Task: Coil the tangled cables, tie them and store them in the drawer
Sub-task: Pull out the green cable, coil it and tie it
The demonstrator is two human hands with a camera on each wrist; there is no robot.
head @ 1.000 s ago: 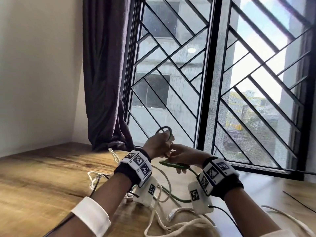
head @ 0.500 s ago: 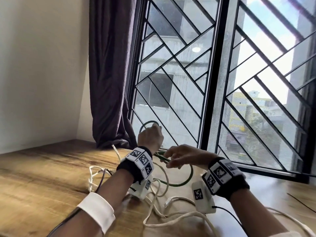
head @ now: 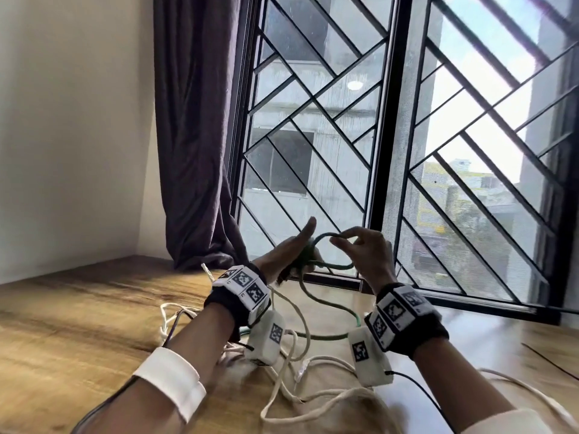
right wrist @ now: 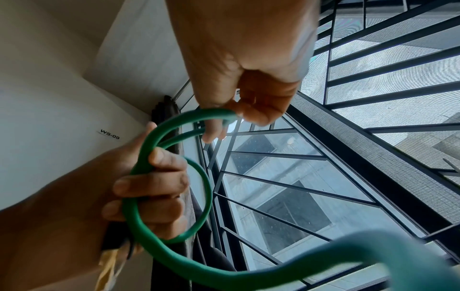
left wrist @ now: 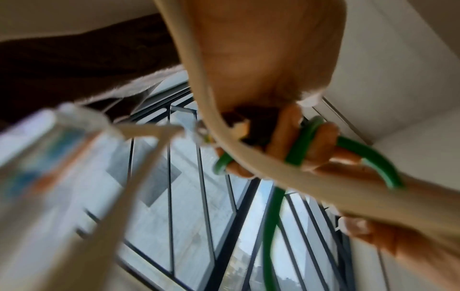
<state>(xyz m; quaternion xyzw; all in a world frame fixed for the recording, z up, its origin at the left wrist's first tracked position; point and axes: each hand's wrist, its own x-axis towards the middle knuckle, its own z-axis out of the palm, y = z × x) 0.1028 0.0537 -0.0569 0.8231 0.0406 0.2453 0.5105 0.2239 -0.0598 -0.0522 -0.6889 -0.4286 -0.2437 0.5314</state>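
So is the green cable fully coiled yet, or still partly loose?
Partly loose. The left hand grips a couple of loops of the green cable, the right hand pinches the top loop, and a long tail trails down onto the table.

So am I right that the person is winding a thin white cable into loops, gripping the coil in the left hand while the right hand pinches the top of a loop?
Not quite: the cable being coiled is the thick green cable, not white, as the right wrist view shows. The left hand grips the coil and the right hand pinches the loop's top.

Dark purple curtain (head: 197, 145) hangs in corner, left of window with black diagonal grille (head: 404, 136). White wall label (right wrist: 110, 134) reads "WS-09".
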